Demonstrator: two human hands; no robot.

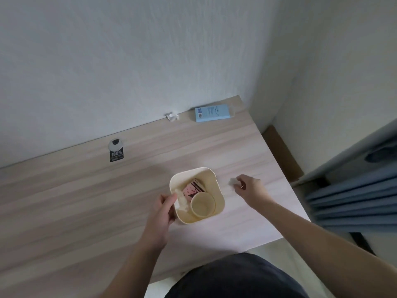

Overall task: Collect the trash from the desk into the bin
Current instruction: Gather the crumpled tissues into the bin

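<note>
Left hand (161,208) is pinching a crumpled white tissue (180,200) over the near-left rim of the cream bin (218,188), which is sitting on the wooden worktop (86,201) and already holding a paper cup (203,204) and a pink wrapper (193,188). Right hand (248,187) is pinching a small white scrap (233,181) just right of the bin, low over the worktop. Lying along the wall edge are another crumpled tissue (171,116), a light blue box (212,112) and a black-and-white tag (116,150).

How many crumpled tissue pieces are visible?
3: crumpled tissue by the wall, one in the left hand over the bin, one at the right hand. More may be hidden inside.
</note>
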